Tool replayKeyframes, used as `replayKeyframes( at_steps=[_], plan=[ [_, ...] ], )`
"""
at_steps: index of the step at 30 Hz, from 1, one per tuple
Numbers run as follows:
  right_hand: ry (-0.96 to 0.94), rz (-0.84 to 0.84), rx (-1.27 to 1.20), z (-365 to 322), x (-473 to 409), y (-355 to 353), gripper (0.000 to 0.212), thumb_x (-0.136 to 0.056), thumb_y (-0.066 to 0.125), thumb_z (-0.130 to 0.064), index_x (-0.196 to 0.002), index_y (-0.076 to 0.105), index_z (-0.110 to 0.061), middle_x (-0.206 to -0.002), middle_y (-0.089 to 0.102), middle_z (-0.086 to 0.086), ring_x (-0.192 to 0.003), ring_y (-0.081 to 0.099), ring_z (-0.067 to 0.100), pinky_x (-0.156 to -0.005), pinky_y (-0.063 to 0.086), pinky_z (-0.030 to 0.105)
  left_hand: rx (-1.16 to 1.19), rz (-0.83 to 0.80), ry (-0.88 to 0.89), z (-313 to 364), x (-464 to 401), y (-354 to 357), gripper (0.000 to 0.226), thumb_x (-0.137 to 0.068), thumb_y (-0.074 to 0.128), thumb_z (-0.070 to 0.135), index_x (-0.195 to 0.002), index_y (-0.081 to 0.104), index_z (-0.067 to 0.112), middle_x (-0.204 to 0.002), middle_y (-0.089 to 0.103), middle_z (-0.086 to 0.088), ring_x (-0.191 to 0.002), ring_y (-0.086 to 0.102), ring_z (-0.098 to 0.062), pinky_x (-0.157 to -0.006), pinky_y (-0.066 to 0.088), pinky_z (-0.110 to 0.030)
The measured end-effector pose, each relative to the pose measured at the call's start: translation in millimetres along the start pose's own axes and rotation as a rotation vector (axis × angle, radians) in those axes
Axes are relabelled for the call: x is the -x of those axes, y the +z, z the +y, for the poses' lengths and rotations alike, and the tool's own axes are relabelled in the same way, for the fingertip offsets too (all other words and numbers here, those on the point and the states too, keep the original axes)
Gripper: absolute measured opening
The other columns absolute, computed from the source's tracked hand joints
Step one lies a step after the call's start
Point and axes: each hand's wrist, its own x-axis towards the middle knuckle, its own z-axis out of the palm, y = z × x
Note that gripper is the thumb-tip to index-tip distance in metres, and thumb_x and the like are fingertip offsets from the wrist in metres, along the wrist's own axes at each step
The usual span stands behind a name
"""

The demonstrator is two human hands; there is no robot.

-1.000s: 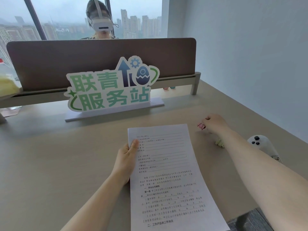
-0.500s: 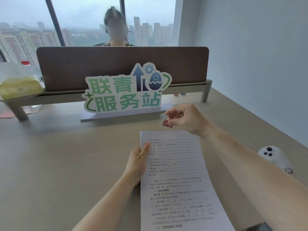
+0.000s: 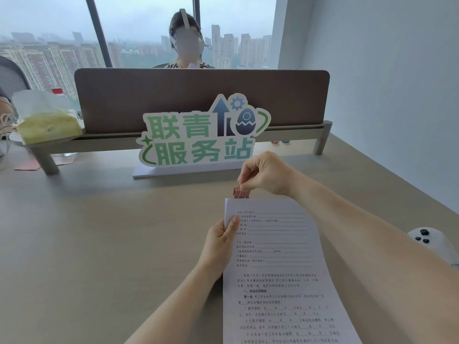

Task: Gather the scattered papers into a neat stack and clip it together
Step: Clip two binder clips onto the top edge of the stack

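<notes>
The stack of papers [image 3: 278, 269] is held up above the desk [image 3: 99, 244], its printed side facing the camera. The left hand [image 3: 219, 247] pinches its left edge near the top, thumb on the front sheet. A small red binder clip [image 3: 240, 193] sits just at the stack's top edge, near the left corner; the right hand [image 3: 267, 173] has its grip pressed on the clip's wire handles. Behind stands a green lettered sign [image 3: 198, 140]

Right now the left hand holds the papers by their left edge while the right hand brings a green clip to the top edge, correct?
Not quite: the clip is red, not green, as the head view shows. The left hand does hold the papers, and the right hand has the clip at their top edge.
</notes>
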Motion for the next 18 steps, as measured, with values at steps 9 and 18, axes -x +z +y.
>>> replayKeyframes(
  at_steps=[9,18],
  plan=[
    [0.056,-0.101,-0.085,3.7,-6.5,-2.2,0.025,-0.070,0.078,0.012,-0.065,0.070,-0.011,-0.084,0.073,0.022,-0.076,0.073,0.031,-0.080,0.061,0.047,0.040,-0.015,0.023,-3.9,-0.1,0.1,0.029,-0.098,0.049,0.027,-0.106,0.064,0.003,-0.102,0.074,-0.018,-0.090,0.072,-0.033,-0.074,0.060,-0.041],
    [0.110,-0.181,-0.152,6.7,-6.9,-4.5,0.014,-0.072,0.076,0.012,-0.069,0.070,0.000,-0.087,0.071,0.026,-0.079,0.070,0.032,-0.079,0.061,0.046,0.039,-0.023,0.067,-6.2,1.2,1.8,0.025,-0.099,0.048,0.023,-0.101,0.066,0.006,-0.097,0.076,-0.014,-0.085,0.073,-0.029,-0.069,0.060,-0.037]
  ],
)
